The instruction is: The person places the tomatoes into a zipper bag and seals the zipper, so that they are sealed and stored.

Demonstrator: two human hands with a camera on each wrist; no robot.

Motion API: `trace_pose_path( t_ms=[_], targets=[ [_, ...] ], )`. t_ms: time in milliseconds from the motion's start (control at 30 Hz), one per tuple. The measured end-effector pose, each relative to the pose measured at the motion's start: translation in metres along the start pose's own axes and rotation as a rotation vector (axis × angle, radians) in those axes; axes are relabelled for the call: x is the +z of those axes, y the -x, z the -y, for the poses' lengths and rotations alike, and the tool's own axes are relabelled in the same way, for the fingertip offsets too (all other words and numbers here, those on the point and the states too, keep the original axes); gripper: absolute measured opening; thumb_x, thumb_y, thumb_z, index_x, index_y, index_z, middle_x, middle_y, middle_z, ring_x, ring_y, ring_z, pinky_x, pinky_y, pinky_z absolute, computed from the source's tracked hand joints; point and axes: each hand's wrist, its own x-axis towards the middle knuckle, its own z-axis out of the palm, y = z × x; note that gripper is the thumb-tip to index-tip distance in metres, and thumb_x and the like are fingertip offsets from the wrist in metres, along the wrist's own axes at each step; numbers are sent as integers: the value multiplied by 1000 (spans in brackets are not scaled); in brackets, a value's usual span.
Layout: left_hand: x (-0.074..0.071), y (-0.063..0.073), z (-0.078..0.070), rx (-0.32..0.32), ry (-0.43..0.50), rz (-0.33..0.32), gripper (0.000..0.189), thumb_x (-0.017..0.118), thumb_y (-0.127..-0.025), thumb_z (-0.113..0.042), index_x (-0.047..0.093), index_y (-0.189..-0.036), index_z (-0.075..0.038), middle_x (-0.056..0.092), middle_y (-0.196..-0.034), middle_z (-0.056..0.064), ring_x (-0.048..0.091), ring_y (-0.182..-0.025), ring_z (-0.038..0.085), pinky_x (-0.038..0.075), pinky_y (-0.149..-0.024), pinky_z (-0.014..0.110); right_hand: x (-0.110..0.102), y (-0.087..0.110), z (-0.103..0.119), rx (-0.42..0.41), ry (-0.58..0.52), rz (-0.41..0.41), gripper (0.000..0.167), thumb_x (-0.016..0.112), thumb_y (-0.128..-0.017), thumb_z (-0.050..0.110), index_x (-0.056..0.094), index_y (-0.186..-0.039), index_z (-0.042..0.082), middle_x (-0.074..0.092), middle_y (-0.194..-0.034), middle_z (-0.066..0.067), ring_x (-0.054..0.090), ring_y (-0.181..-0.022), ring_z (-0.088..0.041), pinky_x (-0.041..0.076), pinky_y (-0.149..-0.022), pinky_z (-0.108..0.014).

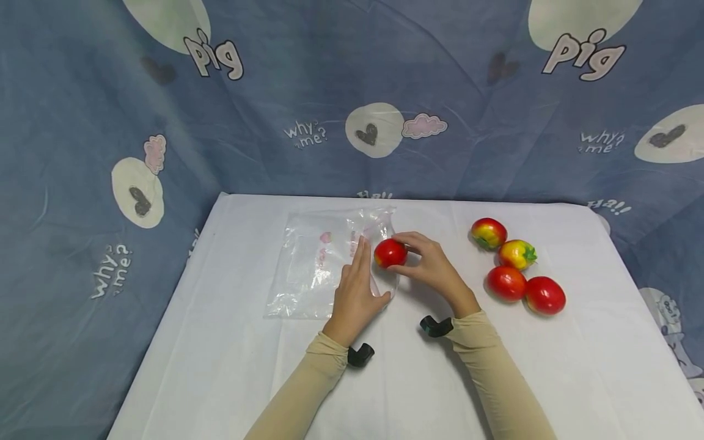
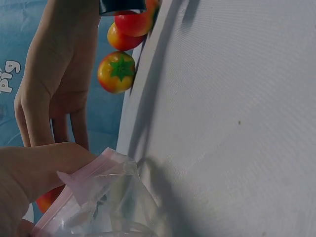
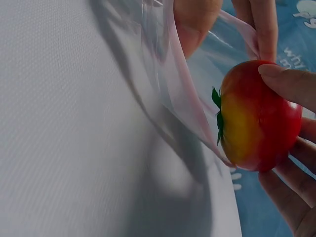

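Observation:
My right hand (image 1: 437,272) pinches a red tomato (image 1: 389,253) between thumb and fingers. In the right wrist view the tomato (image 3: 261,118) shows a yellow patch and green leaves, which face the pink-edged mouth of a clear zip bag (image 3: 168,64). The bag (image 1: 299,269) lies flat on the table, its mouth towards the right. At that mouth my left hand (image 1: 354,299) spreads its thumb from straight fingers and parts the edges. The tomato is right at the opening, close to the left fingertips.
Several more red and yellow tomatoes (image 1: 506,283) lie grouped on the right of the white-covered table (image 1: 220,366). A blue printed cloth (image 1: 264,165) hangs behind the table and at its sides. Each wrist wears a black camera (image 1: 360,355).

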Motion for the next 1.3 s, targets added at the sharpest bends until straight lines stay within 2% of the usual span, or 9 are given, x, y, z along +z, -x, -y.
trace_pose_path(
  t_ms=[267,600,867,967,1100,1300],
  targets=[
    [0,1,-1,14,-21,9,119,90,-77,-27,12,-167,-12,10,-176,-3,55,-111,28,59,-66,32,5,-11,6,18,71,65,63,90,-79,12,65,-136,2,66,-137,-17,64,-126,-35,54,-107,-48],
    [1,2,-3,32,-20,8,123,91,-75,-21,11,-167,-11,11,-176,-1,55,-108,28,57,-62,32,13,-21,15,-7,334,135,66,88,-81,23,63,-140,5,62,-143,-17,56,-137,-35,46,-117,-51],
    [0,2,-3,48,-4,-7,125,91,-72,-13,10,-167,-11,11,-176,-1,55,-111,30,56,-64,35,22,-28,23,-29,477,185,69,89,-81,25,62,-141,4,63,-143,-16,58,-136,-33,47,-116,-47],
    [-1,1,-2,47,7,-11,124,91,-73,-12,10,-167,-11,11,-176,-1,55,-111,31,56,-66,35,23,-30,22,-21,467,199,70,89,-81,26,61,-142,4,63,-144,-16,57,-137,-33,46,-118,-47],
    [-2,2,-2,50,13,-16,122,91,-74,-15,12,-167,-10,12,-176,-1,55,-108,30,56,-66,33,17,-25,17,2,389,179,71,89,-81,24,60,-142,1,61,-146,-18,56,-138,-35,45,-118,-48],
    [-1,0,0,49,17,-27,124,92,-75,-17,10,-167,-12,11,-176,-3,56,-108,29,58,-68,36,9,-19,6,14,220,107,64,87,-81,9,62,-138,-3,66,-138,-21,69,-119,-35,57,-104,-47]
  ],
)
